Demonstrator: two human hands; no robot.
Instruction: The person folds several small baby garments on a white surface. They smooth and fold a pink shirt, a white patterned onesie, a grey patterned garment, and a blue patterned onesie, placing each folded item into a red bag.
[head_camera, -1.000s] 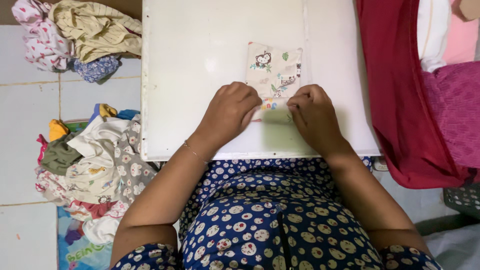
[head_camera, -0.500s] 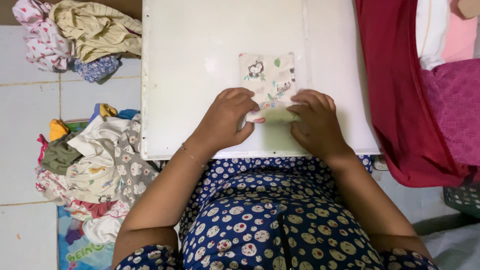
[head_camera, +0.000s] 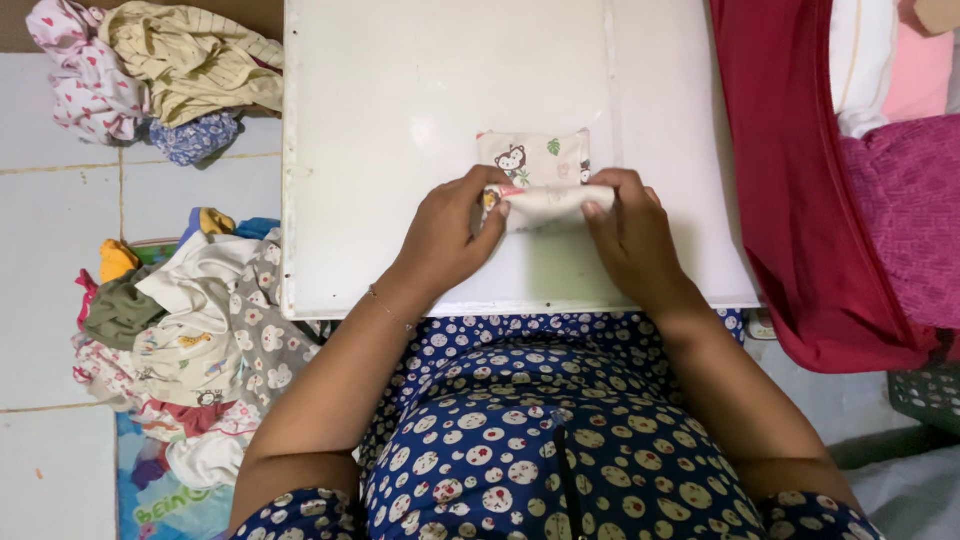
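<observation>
At the upper left of the frame a heap of clothes (head_camera: 150, 70) lies on the tiled floor (head_camera: 60, 190), its top edge cut off by the frame. Below it, at the left middle, a second pile of clothes (head_camera: 190, 330) sits beside the white table (head_camera: 380, 120); its pieces overlap so much that single garments are hard to tell apart.

On the table, just right of centre, lies a small cream cloth (head_camera: 530, 160) printed with cartoon animals. Its near part is rolled into a tube, and the far part lies flat. The left hand (head_camera: 450, 235) pinches the roll's left end, fingers closed on the cloth, and hides that end. The right hand (head_camera: 625, 230) grips the roll's right end the same way, its fingers curled over the fabric and covering that edge.

The person's blue dotted dress (head_camera: 540, 440) fills the lower middle. At the right, a red cloth (head_camera: 790, 180) hangs down past the table, and pink fabric (head_camera: 905, 220) is cut off by the right edge.
</observation>
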